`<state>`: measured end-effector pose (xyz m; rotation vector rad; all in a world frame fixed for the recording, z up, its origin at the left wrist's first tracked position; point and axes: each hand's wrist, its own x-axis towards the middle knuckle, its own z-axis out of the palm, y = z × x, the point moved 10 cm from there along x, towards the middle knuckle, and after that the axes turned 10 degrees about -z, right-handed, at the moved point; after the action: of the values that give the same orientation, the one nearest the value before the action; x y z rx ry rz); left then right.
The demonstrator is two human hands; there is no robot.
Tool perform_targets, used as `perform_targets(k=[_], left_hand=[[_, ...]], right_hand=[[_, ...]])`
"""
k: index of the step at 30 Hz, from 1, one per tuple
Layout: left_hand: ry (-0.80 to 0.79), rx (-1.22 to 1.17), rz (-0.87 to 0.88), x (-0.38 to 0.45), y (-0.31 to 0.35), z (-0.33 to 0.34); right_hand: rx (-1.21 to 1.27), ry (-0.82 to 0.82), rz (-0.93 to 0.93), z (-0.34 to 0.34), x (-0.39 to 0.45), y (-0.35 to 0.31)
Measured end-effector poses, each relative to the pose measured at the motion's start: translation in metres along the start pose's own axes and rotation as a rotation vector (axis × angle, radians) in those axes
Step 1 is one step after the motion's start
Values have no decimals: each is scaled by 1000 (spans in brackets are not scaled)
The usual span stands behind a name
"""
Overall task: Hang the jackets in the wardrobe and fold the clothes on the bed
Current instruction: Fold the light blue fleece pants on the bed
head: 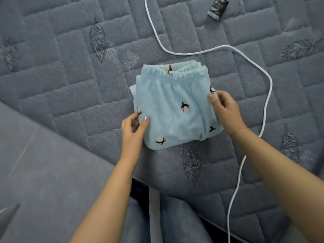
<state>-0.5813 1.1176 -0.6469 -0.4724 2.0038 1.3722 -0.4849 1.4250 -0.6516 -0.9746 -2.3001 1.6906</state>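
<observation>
A light-blue fleece pair of pyjama trousers (172,106) with small dark cotton-flower prints lies folded into a compact bundle on the grey quilted bed (70,71), elastic waistband at the far side. My left hand (134,128) pinches the bundle's near-left edge, thumb on top and fingers under the fabric. At the right edge my right hand (224,109) grips the fabric, thumb on top and fingers curled round the side. No jackets or wardrobe are in view.
A white cable (266,95) snakes from the top of the bed round the right of the bundle and down past the bed's front edge. A small dark packet (218,8) lies at the far top. A grey padded bed frame (43,172) runs along the lower left.
</observation>
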Motion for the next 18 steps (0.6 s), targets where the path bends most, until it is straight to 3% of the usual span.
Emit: perform_targets(k=[5,10,18], left_hand=[[47,15,3,49,43,33],[234,-22,4,69,35,11],[283,54,-117,109,11,5]], right_hand=[[9,60,-32,24,37,-25],[-94,185,-295,21,62,-70],[-449,33,36,59,121,-13]])
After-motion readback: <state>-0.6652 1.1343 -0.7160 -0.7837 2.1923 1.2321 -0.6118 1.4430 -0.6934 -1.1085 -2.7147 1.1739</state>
